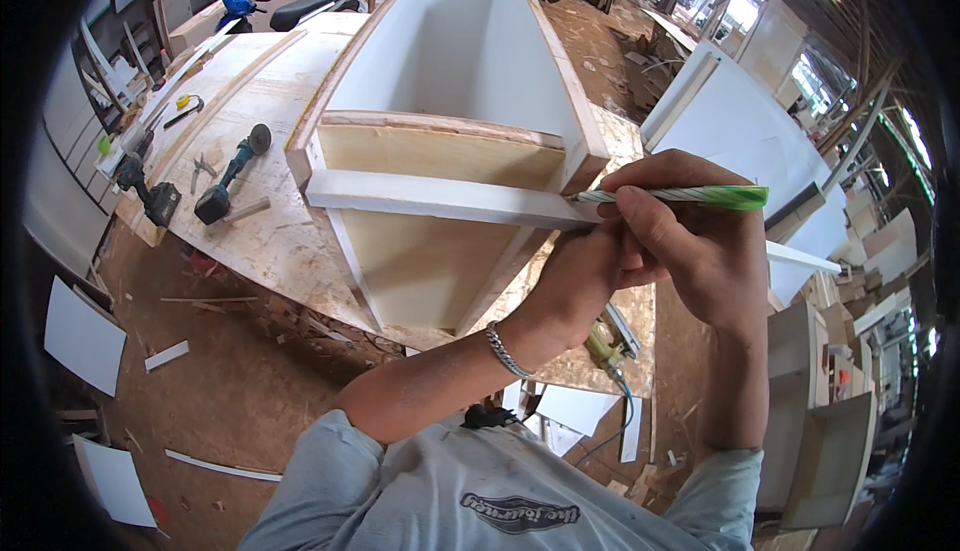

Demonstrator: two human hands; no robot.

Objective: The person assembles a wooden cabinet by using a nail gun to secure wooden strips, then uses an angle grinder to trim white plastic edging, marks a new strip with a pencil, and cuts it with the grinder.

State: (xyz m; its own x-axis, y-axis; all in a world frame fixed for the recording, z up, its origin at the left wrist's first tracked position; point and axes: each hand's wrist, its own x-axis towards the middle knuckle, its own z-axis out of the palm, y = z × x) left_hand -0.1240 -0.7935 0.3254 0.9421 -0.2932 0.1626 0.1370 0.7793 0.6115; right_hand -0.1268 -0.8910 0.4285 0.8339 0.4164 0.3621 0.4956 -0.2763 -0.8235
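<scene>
A long white wooden strip (pixel 440 197) lies across the end of an open, white-lined wooden box (pixel 563 66). My right hand (pixel 695 241) pinches a pen (pixel 735 197) with a green end. The pen points left, its tip at the strip's upper edge beside the box's right wall. Just below, my left hand (pixel 578 276), with a chain bracelet at its wrist, is closed around the strip; its fingers are partly hidden behind my right hand. A white end (pixel 805 257) beyond my right hand seems to belong to the same strip.
The box rests on a wooden worktable (pixel 270 251). At the left lie an angle grinder (pixel 238 171), a cordless drill (pixel 148 191), pliers (pixel 205 166) and a hammer (pixel 185 111). A green air nailer (pixel 608 349) with a hose lies near my left forearm. Offcuts litter the floor.
</scene>
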